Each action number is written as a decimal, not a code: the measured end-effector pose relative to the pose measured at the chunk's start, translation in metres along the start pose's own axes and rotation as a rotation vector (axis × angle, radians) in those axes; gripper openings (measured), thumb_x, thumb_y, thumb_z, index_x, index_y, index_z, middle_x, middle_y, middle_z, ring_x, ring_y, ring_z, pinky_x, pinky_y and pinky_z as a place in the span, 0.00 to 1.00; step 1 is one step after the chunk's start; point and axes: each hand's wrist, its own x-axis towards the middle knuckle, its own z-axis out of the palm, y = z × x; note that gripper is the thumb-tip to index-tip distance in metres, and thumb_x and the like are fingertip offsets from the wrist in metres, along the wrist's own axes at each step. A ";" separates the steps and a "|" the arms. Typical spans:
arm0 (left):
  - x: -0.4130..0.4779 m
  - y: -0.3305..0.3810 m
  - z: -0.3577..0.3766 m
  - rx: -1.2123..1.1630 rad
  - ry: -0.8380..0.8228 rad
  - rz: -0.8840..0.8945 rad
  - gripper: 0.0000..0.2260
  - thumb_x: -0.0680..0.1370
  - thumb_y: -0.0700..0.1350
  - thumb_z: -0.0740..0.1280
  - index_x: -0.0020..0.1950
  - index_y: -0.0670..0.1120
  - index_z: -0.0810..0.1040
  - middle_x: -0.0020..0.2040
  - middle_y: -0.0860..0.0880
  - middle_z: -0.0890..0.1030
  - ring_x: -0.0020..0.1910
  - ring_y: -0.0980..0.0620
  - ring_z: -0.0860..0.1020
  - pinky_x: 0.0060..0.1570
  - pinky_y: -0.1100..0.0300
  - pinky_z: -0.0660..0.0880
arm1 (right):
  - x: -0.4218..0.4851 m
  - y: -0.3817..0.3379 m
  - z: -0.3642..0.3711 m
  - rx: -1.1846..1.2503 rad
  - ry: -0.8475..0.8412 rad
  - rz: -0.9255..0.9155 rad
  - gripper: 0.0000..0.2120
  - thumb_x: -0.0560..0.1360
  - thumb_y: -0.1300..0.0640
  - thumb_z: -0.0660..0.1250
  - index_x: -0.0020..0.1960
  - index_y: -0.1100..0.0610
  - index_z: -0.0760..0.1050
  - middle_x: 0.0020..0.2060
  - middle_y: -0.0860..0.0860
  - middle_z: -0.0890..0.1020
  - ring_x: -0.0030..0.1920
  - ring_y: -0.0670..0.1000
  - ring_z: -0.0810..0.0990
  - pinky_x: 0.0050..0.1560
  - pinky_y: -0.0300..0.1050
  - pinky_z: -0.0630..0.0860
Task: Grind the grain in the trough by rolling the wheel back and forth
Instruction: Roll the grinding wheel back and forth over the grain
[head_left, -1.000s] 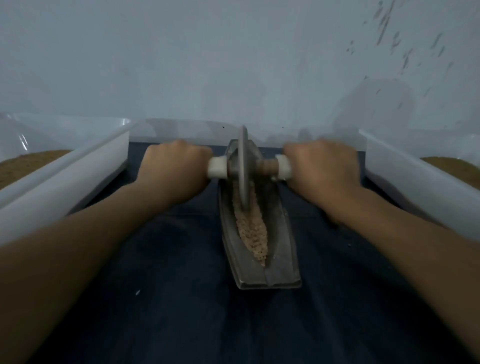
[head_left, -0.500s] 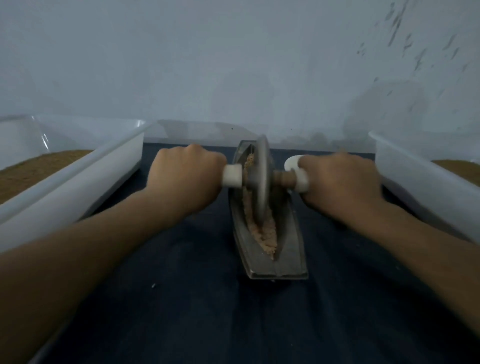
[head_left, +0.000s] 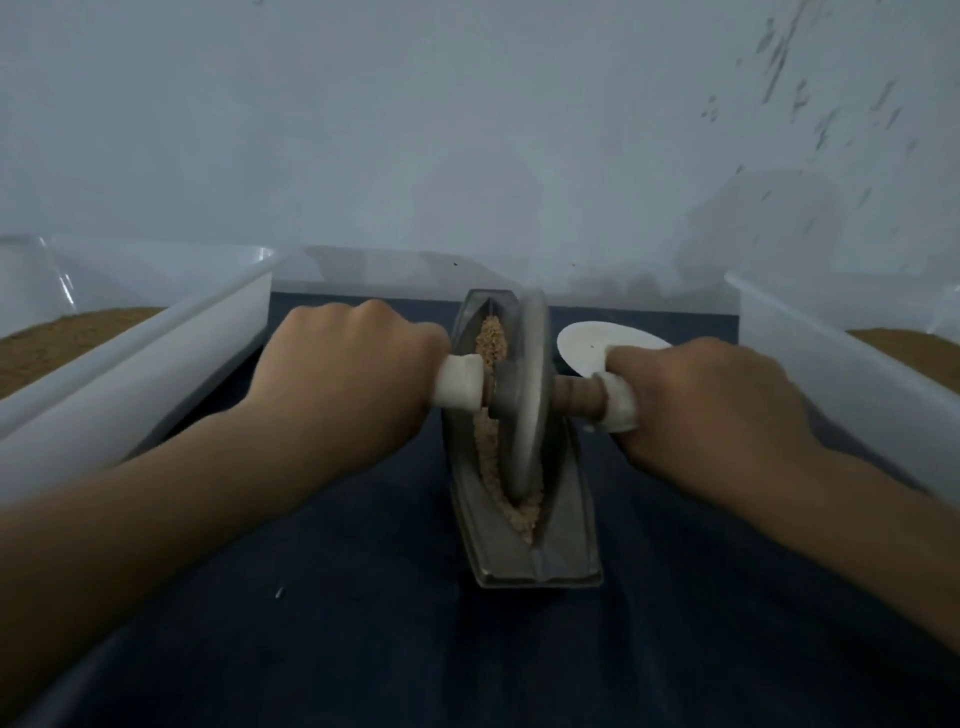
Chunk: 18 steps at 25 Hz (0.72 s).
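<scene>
left hand (head_left: 337, 374) and right hand (head_left: 701, 410) apart, each tight round a white grip (head_left: 457, 387) — wheel (head_left: 527, 405) upright amid grain (head_left: 491, 338) in trough (head_left: 566, 525)

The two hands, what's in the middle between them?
Between the left hand and right hand stands the wheel in the trough of grain, in the head view.

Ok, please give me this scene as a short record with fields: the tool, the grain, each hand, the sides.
tool: wheel on edge in the trough
grain: along the groove, beyond and before the wheel
left hand: grips the left handle
right hand: grips the right handle
sides: left bin and right bin, brown powder in both
surface: dark cloth
</scene>
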 end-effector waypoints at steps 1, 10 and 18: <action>0.005 0.005 0.007 0.044 -0.070 -0.037 0.14 0.64 0.46 0.74 0.34 0.52 0.68 0.26 0.52 0.61 0.21 0.51 0.56 0.26 0.65 0.50 | 0.010 -0.004 0.010 -0.053 -0.074 0.036 0.10 0.65 0.49 0.68 0.37 0.48 0.66 0.25 0.43 0.60 0.24 0.44 0.57 0.29 0.36 0.50; 0.003 0.006 0.020 -0.057 -0.045 -0.137 0.11 0.71 0.50 0.70 0.38 0.52 0.68 0.29 0.53 0.64 0.26 0.48 0.65 0.27 0.61 0.57 | 0.033 -0.008 0.009 -0.077 -0.126 -0.018 0.06 0.68 0.48 0.70 0.40 0.47 0.74 0.29 0.45 0.75 0.28 0.53 0.73 0.26 0.38 0.57; 0.056 0.002 0.037 -0.091 -0.257 -0.247 0.06 0.77 0.50 0.66 0.52 0.51 0.80 0.45 0.45 0.79 0.42 0.42 0.80 0.36 0.54 0.70 | 0.077 -0.018 0.031 -0.083 -0.278 0.160 0.06 0.75 0.50 0.70 0.50 0.50 0.79 0.44 0.52 0.82 0.44 0.58 0.81 0.37 0.44 0.66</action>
